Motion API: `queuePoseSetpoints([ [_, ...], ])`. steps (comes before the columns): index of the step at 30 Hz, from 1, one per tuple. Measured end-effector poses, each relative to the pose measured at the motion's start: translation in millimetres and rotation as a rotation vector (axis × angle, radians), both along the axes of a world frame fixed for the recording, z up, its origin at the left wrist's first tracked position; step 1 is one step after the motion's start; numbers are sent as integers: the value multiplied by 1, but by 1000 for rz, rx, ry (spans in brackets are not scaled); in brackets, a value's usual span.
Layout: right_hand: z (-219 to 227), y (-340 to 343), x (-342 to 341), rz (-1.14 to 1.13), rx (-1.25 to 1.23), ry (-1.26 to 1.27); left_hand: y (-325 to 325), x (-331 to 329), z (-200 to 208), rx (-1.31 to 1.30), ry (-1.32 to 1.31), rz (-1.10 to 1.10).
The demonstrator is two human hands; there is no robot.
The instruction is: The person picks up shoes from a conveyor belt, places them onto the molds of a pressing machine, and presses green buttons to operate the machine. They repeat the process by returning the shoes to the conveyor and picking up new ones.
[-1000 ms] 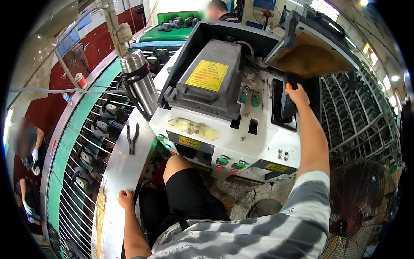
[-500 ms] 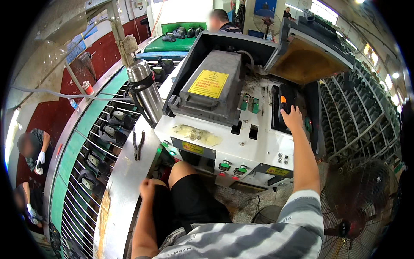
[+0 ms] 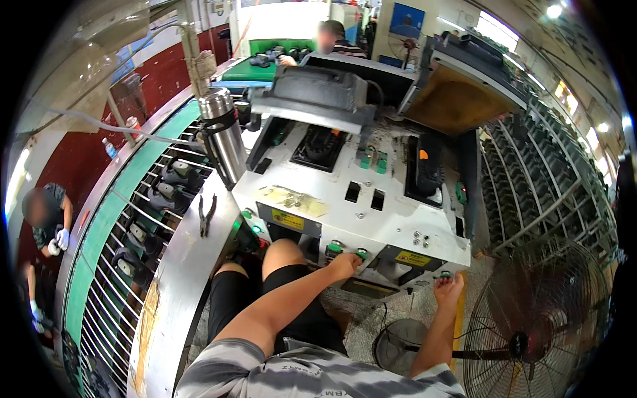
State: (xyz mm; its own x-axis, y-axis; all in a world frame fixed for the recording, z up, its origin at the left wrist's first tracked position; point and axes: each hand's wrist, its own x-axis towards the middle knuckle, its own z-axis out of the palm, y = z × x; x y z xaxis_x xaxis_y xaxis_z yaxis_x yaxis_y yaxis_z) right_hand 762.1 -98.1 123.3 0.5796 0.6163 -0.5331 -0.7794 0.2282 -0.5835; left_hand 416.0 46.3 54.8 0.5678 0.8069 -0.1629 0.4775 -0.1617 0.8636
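A white machine [image 3: 318,225] with two bays stands before me. At its front panel, my left hand [image 3: 345,266] is closed, its fingers against a green push button [image 3: 361,253]. My right hand [image 3: 449,289], palm up with fingers loosely bent and apart, touches another green button [image 3: 446,274] at the right front corner. A black shoe with an orange tab [image 3: 428,166] lies in the right bay under a raised lid [image 3: 464,93]. Beneath the tilted grey left cover [image 3: 308,96], a black shoe [image 3: 318,144] shows in part.
Left of the machine, a steel flask [image 3: 222,136] and pliers [image 3: 207,215] rest on a metal ledge [image 3: 179,285]. A roller conveyor [image 3: 129,229] carries several shoes. To the right are a floor fan [image 3: 531,331] and a shoe rack [image 3: 524,179]. Other people are at the left and far side.
My right hand has left the shoe in the right bay for the corner button. My left hand has moved from my lap to the front button. The left cover has tilted up, uncovering its bay.
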Motion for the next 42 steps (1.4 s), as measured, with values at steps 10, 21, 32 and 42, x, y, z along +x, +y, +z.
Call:
queuePoseSetpoints([
  [10,28,46,-220,415,131,-1626,-21,-335,25,308,242,1073],
  [21,74,201,-288,525,-170,-2274,-146,-457,10,342,715,745],
  [32,60,197,-283,462,-152,-2316,-143,-457,3,554,590,828],
  [42,70,189,-289,461,-123,-2196,-131,-445,-35,446,690,1202],
])
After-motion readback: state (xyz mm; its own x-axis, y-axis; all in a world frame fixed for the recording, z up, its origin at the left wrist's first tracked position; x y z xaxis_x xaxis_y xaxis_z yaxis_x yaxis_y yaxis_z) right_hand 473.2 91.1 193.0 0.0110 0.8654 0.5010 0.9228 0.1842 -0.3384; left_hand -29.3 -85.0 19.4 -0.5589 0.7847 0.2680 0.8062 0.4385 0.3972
